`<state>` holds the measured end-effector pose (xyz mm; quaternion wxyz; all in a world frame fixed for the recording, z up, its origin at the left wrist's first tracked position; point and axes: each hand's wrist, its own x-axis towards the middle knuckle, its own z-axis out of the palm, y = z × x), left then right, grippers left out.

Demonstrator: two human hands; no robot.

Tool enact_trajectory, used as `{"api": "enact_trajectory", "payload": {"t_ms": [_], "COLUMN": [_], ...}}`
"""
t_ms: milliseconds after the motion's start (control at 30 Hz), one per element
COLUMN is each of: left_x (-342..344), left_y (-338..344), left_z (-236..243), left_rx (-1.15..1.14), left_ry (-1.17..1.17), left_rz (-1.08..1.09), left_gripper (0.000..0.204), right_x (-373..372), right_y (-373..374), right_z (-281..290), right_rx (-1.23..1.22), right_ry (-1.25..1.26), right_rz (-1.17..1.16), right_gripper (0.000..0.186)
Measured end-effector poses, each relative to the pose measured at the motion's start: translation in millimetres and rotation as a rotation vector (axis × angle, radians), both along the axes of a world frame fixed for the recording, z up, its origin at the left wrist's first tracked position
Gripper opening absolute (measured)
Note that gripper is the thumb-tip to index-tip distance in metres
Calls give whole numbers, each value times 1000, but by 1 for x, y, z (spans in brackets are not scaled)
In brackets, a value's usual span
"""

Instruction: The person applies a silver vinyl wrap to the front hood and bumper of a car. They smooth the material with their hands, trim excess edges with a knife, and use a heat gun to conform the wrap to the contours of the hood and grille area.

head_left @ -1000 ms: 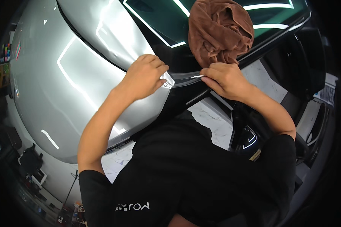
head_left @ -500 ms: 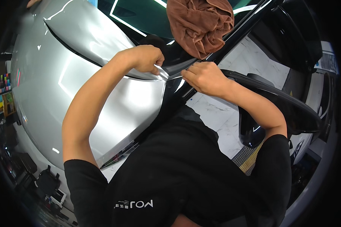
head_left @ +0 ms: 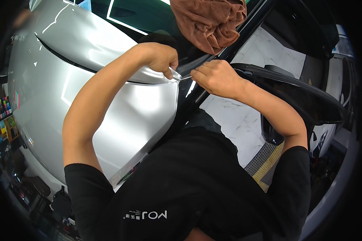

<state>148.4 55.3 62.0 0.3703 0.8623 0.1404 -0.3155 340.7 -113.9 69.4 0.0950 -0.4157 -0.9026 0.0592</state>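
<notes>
My left hand (head_left: pixel 161 58) is closed on the loose edge of silver film (head_left: pixel 174 75) at the rear corner of the car's silver front panel (head_left: pixel 140 116), beside the windshield's black lower border. My right hand (head_left: pixel 215 80) is closed just right of it, pinching a thin, shiny strip or blade (head_left: pixel 186 78) that runs to that corner; I cannot tell which it is. A bunched brown cloth (head_left: pixel 209 22) lies on the windshield (head_left: pixel 132 20) above my hands. A dark vent slot (head_left: pixel 64 56) crosses the silver panels to the left.
A black side mirror (head_left: pixel 321 108) juts out below an open dark door (head_left: pixel 301 28) at right. White marbled floor (head_left: pixel 241 124) and grey-yellow grating (head_left: pixel 261 164) lie below. Shelves with colourful items (head_left: pixel 2 112) stand at left. A blurred skin-coloured shape (head_left: pixel 21 18), perhaps another person's hand, is at upper left.
My left hand has bent over at the wrist, its thumb now lower on the film corner. The view has shifted, so the cloth and windshield sit higher and further left in the picture.
</notes>
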Motion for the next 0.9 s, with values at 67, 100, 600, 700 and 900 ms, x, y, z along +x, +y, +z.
{"api": "enact_trajectory", "payload": {"t_ms": [67, 100, 600, 700, 900], "left_x": [-2, -2, -3, -3, -4], "left_y": [2, 2, 4, 3, 4], "left_z": [-2, -4, -6, -7, -7], "left_rx": [-27, -38, -109, -112, -107], "left_ry": [-3, -12, -13, -16, -11], "left_rz": [26, 26, 72, 81, 95], "left_gripper": [23, 23, 21, 21, 21], "right_x": [-1, -3, -6, -6, -8], "right_y": [-1, -1, 2, 3, 5], "right_z": [-1, -1, -3, -3, 3], "right_rx": [-2, -7, -48, -19, -41], "right_ry": [6, 7, -28, 9, -34], "right_rz": [-3, -2, 6, 21, 40], "right_gripper": [11, 13, 16, 16, 18]}}
